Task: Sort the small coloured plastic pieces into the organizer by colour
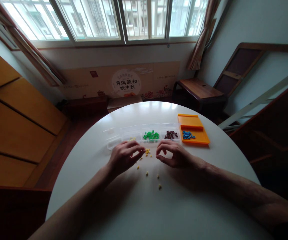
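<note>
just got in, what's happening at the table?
A person sits at a round white table with both hands over scattered small yellow pieces. The left hand has its fingers pinched together next to the pieces; whether it holds one is unclear. The right hand is curled just beside them. Behind the hands stands a row of clear boxes: one holds green pieces, one dark pieces. Blue pieces lie on an orange tray.

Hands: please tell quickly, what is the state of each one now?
Left hand: fingers curled over the yellow pieces; whether it grips one cannot be told.
Right hand: fingers pinched together, contents cannot be told.
</note>
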Available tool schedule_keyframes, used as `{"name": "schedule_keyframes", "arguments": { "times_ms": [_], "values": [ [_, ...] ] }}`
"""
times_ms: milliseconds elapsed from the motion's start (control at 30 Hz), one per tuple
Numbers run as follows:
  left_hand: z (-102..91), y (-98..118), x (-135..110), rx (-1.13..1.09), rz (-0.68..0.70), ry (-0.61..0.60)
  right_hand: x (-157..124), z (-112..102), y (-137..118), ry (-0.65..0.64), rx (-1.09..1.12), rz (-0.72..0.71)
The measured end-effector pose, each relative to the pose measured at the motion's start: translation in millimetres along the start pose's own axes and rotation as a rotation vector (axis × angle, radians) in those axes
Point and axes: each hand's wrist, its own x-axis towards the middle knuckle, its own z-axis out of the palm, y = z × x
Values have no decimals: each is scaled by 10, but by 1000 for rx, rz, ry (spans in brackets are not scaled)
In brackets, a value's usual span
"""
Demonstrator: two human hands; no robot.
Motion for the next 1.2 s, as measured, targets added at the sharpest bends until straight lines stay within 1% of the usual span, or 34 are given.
{"name": "schedule_keyframes", "arguments": {
  "times_ms": [133, 233, 333, 467, 700, 900, 1100, 1167, 1200],
  "values": [
    [-152, -213, -35, 185, -222, 12, -7, -47, 9, -145, -13, -49],
    [-212, -317, -57, 286, -381, 9, -1, -78, 0, -238, 2, -81],
    [-221, -358, -69, 336, -473, 7, 15, -102, -15, -294, 40, -122],
    [-205, -380, -86, 384, -546, 0, 24, -133, -56, -342, 107, -157],
    [-186, -430, -117, 407, -596, -47, 22, -170, -146, -448, 218, -143],
    [-170, -436, -134, 405, -611, -56, 35, -127, -163, -512, 202, -169],
    [-166, -428, -139, 385, -596, -56, 57, -126, -214, -495, 147, -183],
    [-180, -395, -118, 375, -560, -26, 53, -106, -207, -480, 162, -184],
    [-187, -368, -104, 362, -520, -7, 49, -88, -197, -464, 177, -179]
  ]
}}
